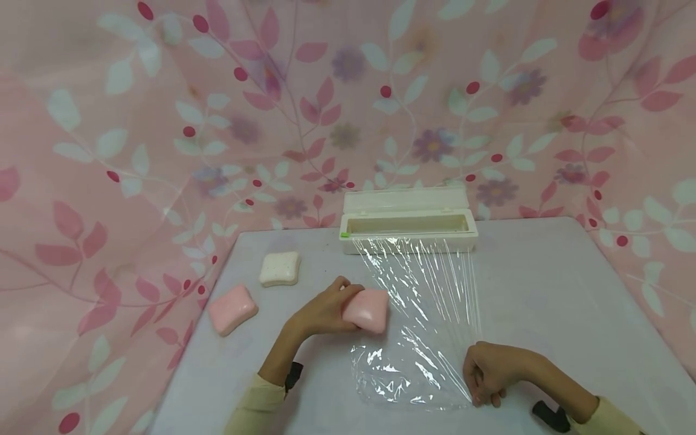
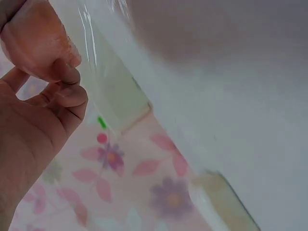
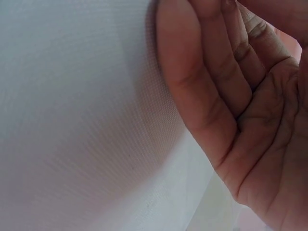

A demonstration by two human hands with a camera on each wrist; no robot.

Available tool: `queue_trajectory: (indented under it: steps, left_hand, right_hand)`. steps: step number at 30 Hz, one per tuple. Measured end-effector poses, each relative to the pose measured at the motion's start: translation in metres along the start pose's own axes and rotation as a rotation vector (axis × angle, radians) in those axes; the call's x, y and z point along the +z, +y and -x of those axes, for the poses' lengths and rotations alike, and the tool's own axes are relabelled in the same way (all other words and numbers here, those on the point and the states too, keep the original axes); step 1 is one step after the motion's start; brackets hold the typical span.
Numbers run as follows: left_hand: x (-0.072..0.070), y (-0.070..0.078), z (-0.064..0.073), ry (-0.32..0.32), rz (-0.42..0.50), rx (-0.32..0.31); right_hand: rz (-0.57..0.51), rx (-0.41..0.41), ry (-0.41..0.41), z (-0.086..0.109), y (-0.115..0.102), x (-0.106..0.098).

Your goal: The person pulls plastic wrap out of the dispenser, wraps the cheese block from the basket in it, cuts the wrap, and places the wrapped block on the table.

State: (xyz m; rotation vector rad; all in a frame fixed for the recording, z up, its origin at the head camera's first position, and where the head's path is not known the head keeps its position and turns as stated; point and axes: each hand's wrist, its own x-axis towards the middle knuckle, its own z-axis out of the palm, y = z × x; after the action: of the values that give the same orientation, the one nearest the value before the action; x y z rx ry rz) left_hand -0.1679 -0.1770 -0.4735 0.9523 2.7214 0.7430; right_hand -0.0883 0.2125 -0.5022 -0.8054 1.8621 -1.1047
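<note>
My left hand (image 1: 325,309) grips a pink bar of soap (image 1: 371,312) between thumb and fingers, over the left edge of a sheet of cling film (image 1: 429,338). In the left wrist view the fingers curl under the soap (image 2: 36,41). The film stretches toward me from a white dispenser box (image 1: 356,244), wrinkled and shiny along its length. My right hand (image 1: 493,373) pinches the film's near right corner, close over the table. In the right wrist view that hand (image 3: 226,96) shows curled fingers beside the white cloth; the film is hidden there.
The dispenser's lid (image 1: 405,200) stands raised at the back of the table (image 1: 544,290). Left of the film lie a white soap bar (image 1: 280,269) and another pink soap bar (image 1: 232,309). A floral curtain (image 1: 348,109) hangs close behind and along the sides.
</note>
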Motion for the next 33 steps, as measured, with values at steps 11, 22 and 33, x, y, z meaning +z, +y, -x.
queue_trajectory:
  steps: [11, 22, 33]
  left_hand:
    - [0.049, 0.047, -0.033, 0.004, -0.144, 0.110]
    - [0.075, 0.059, -0.038, -0.065, -0.280, 0.094]
    - [0.077, 0.073, -0.041, -0.113, -0.459, 0.073]
  right_hand:
    - [0.002, -0.016, -0.002, -0.001, 0.002, 0.000]
    - [-0.009, -0.010, 0.001, -0.003, 0.004, 0.001]
    - [-0.008, 0.005, 0.006, -0.002, 0.008, 0.000]
